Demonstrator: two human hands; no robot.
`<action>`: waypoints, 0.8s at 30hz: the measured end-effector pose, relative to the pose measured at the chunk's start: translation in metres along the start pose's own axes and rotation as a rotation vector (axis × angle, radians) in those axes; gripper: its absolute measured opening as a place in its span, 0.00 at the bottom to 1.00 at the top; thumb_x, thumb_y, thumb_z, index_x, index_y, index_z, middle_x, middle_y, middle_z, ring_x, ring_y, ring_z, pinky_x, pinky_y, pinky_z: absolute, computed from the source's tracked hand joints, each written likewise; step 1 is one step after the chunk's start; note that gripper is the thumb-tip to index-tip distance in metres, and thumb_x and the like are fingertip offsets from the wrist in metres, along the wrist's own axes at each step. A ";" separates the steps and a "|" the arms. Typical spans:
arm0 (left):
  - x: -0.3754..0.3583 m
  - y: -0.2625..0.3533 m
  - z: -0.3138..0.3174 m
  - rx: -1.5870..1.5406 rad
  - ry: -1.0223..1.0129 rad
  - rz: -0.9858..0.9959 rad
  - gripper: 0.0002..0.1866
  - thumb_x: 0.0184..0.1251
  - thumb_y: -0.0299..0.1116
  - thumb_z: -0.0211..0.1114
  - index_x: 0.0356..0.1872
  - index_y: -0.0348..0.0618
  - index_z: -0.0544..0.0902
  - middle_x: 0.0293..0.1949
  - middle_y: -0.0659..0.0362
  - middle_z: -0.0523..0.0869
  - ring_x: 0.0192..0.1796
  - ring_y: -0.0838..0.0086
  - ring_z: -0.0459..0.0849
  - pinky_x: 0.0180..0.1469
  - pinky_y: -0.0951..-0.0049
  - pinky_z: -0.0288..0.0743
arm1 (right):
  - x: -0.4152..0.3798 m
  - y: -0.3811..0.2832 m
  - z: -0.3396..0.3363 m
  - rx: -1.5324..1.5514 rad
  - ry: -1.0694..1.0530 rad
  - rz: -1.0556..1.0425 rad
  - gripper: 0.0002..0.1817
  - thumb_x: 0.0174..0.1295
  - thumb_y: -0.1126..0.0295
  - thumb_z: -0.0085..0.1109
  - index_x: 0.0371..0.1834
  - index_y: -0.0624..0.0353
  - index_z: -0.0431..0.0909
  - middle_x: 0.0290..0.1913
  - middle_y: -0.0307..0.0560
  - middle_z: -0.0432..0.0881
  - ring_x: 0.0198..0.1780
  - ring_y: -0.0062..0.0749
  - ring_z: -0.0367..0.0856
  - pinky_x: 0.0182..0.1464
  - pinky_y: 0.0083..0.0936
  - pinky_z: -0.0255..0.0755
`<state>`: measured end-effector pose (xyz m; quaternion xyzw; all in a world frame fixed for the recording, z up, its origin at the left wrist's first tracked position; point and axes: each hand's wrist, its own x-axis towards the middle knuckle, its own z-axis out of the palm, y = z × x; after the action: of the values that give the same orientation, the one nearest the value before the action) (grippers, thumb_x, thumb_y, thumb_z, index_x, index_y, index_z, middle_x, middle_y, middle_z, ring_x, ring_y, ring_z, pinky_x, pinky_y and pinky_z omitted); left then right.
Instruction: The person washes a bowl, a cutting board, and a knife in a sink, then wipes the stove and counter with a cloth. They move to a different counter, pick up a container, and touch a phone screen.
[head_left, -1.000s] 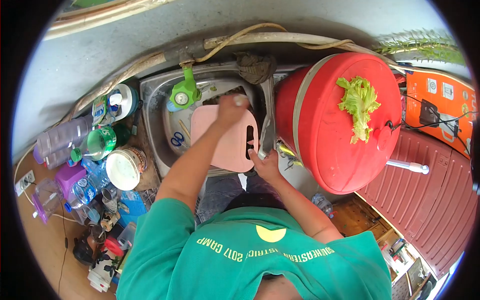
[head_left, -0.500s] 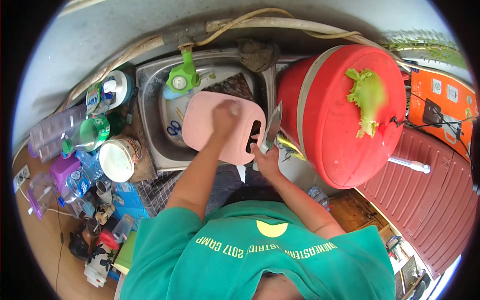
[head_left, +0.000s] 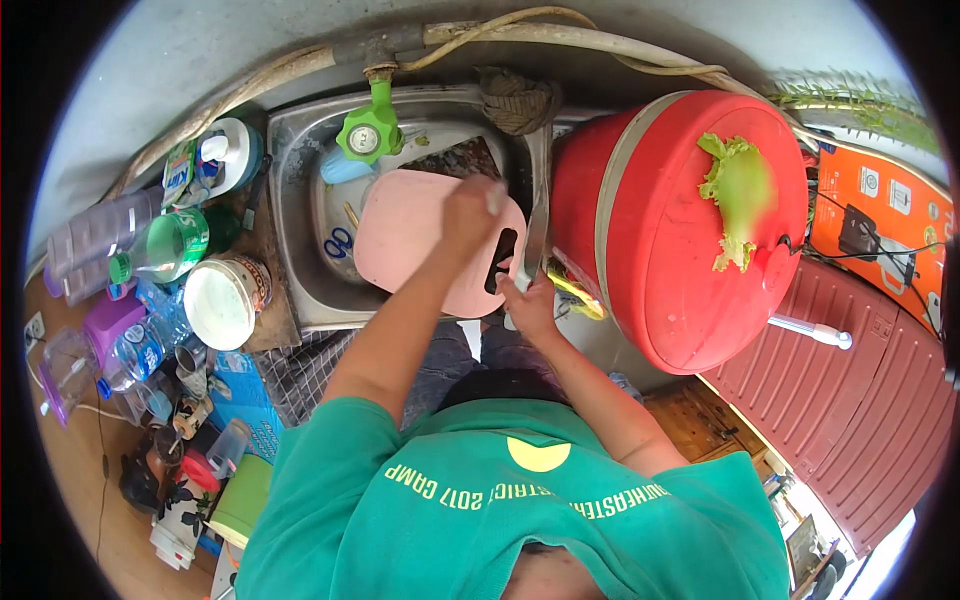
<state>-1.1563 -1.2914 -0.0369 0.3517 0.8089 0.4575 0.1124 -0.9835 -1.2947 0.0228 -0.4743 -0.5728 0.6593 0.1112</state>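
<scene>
A pink cutting board (head_left: 410, 235) is tilted over the metal sink, its dark handle slot at the right end. My left hand (head_left: 470, 215) is closed and pressed on the board's upper right part, with something small and pale at its fingers that I cannot make out. At the slot, my right hand (head_left: 530, 303) grips the board's edge. A knife (head_left: 539, 228) stands up from the same hand, its blade along the sink's right rim.
A green-handled tap (head_left: 369, 132) overhangs the sink (head_left: 290, 210), where blue scissors (head_left: 339, 242) lie. To the right stands a red drum (head_left: 640, 240) with a lettuce leaf (head_left: 738, 190) on top. Bottles and a white tub (head_left: 220, 305) crowd the left side.
My left hand has shifted slightly up and right on the board. The knife has turned more upright, nearer the sink rim. The whole view has shifted a little.
</scene>
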 end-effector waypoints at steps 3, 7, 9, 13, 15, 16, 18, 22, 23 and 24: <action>-0.018 0.022 -0.011 -0.056 -0.204 0.329 0.09 0.53 0.32 0.69 0.34 0.40 0.83 0.33 0.49 0.86 0.36 0.52 0.85 0.40 0.56 0.80 | -0.002 0.003 -0.007 -0.070 0.001 0.000 0.10 0.63 0.76 0.63 0.47 0.62 0.77 0.28 0.39 0.81 0.30 0.18 0.79 0.34 0.20 0.73; -0.025 -0.016 -0.029 -0.053 -0.267 0.479 0.08 0.51 0.32 0.70 0.31 0.43 0.83 0.31 0.52 0.85 0.32 0.57 0.85 0.37 0.61 0.81 | -0.001 0.004 0.001 -0.005 -0.014 -0.067 0.08 0.63 0.76 0.62 0.45 0.62 0.77 0.27 0.40 0.81 0.28 0.20 0.80 0.33 0.20 0.73; -0.022 -0.051 -0.032 0.064 -0.079 0.248 0.06 0.53 0.33 0.70 0.29 0.45 0.83 0.28 0.53 0.84 0.30 0.58 0.84 0.35 0.61 0.81 | -0.004 0.000 0.001 0.016 0.006 -0.037 0.08 0.63 0.76 0.62 0.44 0.62 0.77 0.26 0.40 0.81 0.27 0.20 0.79 0.31 0.20 0.73; -0.051 -0.039 -0.039 0.234 -0.011 0.000 0.04 0.54 0.31 0.68 0.28 0.42 0.84 0.30 0.49 0.86 0.31 0.55 0.87 0.36 0.60 0.82 | -0.003 0.008 0.005 0.021 0.057 -0.138 0.07 0.63 0.76 0.62 0.43 0.62 0.76 0.26 0.39 0.80 0.22 0.19 0.76 0.25 0.19 0.69; -0.085 -0.019 -0.050 0.172 -0.057 0.064 0.05 0.54 0.30 0.68 0.28 0.41 0.85 0.30 0.47 0.87 0.30 0.55 0.87 0.35 0.60 0.82 | -0.006 0.005 0.005 0.056 0.043 -0.055 0.07 0.63 0.76 0.62 0.43 0.61 0.76 0.26 0.39 0.80 0.21 0.18 0.74 0.23 0.19 0.68; -0.102 -0.013 -0.056 0.051 -0.100 0.170 0.05 0.55 0.30 0.68 0.29 0.39 0.85 0.30 0.47 0.87 0.31 0.54 0.87 0.35 0.59 0.81 | -0.005 0.003 0.004 0.084 0.034 0.018 0.07 0.63 0.76 0.62 0.42 0.61 0.76 0.26 0.39 0.80 0.20 0.17 0.73 0.22 0.19 0.66; -0.113 -0.017 -0.065 -0.078 -0.145 0.268 0.06 0.55 0.30 0.68 0.31 0.38 0.86 0.31 0.46 0.87 0.31 0.53 0.87 0.35 0.58 0.81 | -0.008 0.002 0.003 0.104 0.009 0.019 0.06 0.63 0.75 0.62 0.41 0.60 0.76 0.25 0.40 0.80 0.18 0.16 0.72 0.21 0.18 0.65; -0.093 -0.046 -0.081 0.250 -0.033 -0.311 0.10 0.57 0.33 0.69 0.35 0.36 0.86 0.34 0.45 0.88 0.35 0.49 0.88 0.38 0.58 0.82 | -0.013 0.001 0.005 0.165 -0.006 0.053 0.04 0.64 0.76 0.61 0.38 0.60 0.75 0.25 0.40 0.80 0.18 0.16 0.72 0.21 0.17 0.66; -0.089 -0.045 -0.081 0.257 0.026 -0.346 0.11 0.57 0.34 0.69 0.36 0.36 0.86 0.35 0.45 0.88 0.35 0.49 0.88 0.39 0.58 0.82 | -0.013 0.002 0.007 0.162 -0.008 0.045 0.04 0.64 0.76 0.61 0.38 0.60 0.75 0.25 0.40 0.80 0.18 0.17 0.72 0.21 0.18 0.66; -0.092 -0.034 -0.069 0.175 0.020 -0.277 0.11 0.56 0.33 0.69 0.35 0.36 0.85 0.34 0.45 0.87 0.35 0.49 0.87 0.38 0.58 0.81 | -0.011 0.004 0.009 0.159 -0.014 0.032 0.04 0.63 0.77 0.60 0.38 0.60 0.75 0.24 0.40 0.79 0.18 0.17 0.72 0.21 0.18 0.66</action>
<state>-1.1405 -1.4102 -0.0393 0.2404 0.8876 0.3689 0.1352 -0.9831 -1.3090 0.0240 -0.4685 -0.5117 0.7076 0.1341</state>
